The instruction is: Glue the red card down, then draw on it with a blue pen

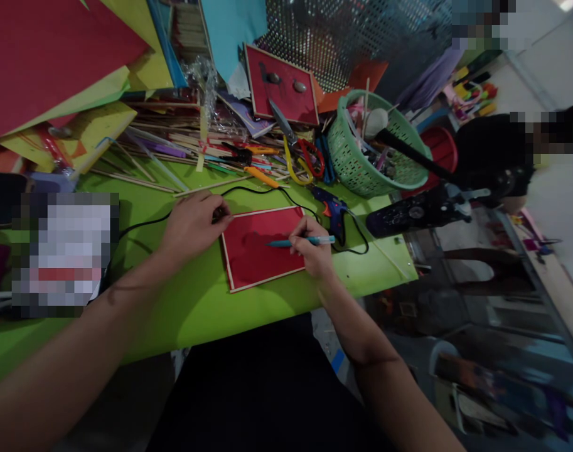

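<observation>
- Head view, risk: the red board (262,248) lies flat on the green table (196,301), near its front edge. The pen (301,242) could skid and the line go astray if the board slid on the smooth top, since only one corner is pinned.
- Head view, risk: a black cord (267,190) runs just beyond the board's far edge to the glue gun (334,213) at its right; a sweeping wrist could snag it.
- Head view, right hand (312,250): fingers closed around the pen, tip resting on the red face, pointing left.
- Head view, left hand (194,221): fingers curled, pressing at the board's far left corner; whether they pinch something small cannot be told.
- Head view, surroundings: scissors (305,154), loose sticks (173,141) and a green basket (361,166) crowd the far side.
</observation>
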The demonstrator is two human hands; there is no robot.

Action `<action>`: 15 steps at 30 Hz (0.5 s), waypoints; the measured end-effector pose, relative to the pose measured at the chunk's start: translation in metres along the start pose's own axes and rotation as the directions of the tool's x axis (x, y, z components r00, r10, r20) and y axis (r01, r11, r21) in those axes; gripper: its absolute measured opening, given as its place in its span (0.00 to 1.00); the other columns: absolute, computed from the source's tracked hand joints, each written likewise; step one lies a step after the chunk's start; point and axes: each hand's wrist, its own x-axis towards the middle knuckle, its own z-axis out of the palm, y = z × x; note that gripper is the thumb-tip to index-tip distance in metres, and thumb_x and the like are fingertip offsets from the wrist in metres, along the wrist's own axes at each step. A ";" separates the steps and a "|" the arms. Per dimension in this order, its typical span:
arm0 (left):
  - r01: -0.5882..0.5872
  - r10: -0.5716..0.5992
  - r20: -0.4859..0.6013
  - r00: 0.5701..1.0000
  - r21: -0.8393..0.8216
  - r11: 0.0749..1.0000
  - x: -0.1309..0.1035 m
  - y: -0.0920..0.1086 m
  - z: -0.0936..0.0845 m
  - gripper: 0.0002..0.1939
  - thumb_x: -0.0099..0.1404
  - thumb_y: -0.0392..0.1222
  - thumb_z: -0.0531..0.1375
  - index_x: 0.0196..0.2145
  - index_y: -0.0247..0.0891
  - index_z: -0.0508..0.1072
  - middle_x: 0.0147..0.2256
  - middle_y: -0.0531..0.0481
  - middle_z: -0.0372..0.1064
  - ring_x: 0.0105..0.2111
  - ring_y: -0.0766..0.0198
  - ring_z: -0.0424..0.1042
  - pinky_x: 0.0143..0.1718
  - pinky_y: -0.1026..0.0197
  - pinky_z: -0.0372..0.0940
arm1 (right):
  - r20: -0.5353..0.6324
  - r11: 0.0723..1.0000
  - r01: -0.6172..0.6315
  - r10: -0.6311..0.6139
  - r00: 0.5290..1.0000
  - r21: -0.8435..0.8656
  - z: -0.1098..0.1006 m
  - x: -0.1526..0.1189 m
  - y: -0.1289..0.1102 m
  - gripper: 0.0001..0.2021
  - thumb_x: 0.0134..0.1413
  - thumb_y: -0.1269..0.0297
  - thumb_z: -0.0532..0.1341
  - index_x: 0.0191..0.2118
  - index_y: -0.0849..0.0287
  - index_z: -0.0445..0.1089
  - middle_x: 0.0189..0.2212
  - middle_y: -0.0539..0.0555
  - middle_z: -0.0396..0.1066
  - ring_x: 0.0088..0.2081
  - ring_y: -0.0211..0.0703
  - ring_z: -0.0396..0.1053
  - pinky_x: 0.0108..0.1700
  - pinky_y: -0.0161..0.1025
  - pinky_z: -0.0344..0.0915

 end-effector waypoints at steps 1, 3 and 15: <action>-0.004 0.004 -0.002 1.000 0.000 1.000 0.000 -0.001 0.000 0.08 0.65 0.46 0.58 0.37 0.42 0.74 0.40 0.45 0.75 0.41 0.52 0.73 0.43 0.52 0.65 | 0.001 1.000 0.002 -0.002 1.000 0.006 0.000 0.000 0.000 0.04 0.46 0.67 0.61 0.26 0.53 0.63 0.18 0.43 0.63 0.20 0.34 0.60 0.27 0.36 0.60; -0.005 0.005 -0.003 1.000 0.001 1.000 0.000 -0.001 0.001 0.08 0.65 0.46 0.58 0.37 0.42 0.74 0.40 0.45 0.75 0.41 0.52 0.73 0.43 0.51 0.65 | 0.004 1.000 0.005 -0.005 1.000 0.003 -0.001 -0.001 0.001 0.05 0.46 0.67 0.61 0.26 0.53 0.63 0.17 0.42 0.63 0.20 0.35 0.60 0.29 0.37 0.63; -0.003 0.003 -0.004 1.000 -0.016 1.000 0.000 -0.001 0.001 0.07 0.65 0.46 0.58 0.36 0.42 0.74 0.40 0.45 0.75 0.41 0.52 0.72 0.44 0.52 0.65 | -0.044 0.998 -0.015 0.017 0.999 0.059 -0.003 -0.001 0.005 0.06 0.47 0.62 0.63 0.26 0.53 0.64 0.18 0.44 0.65 0.19 0.35 0.62 0.24 0.35 0.58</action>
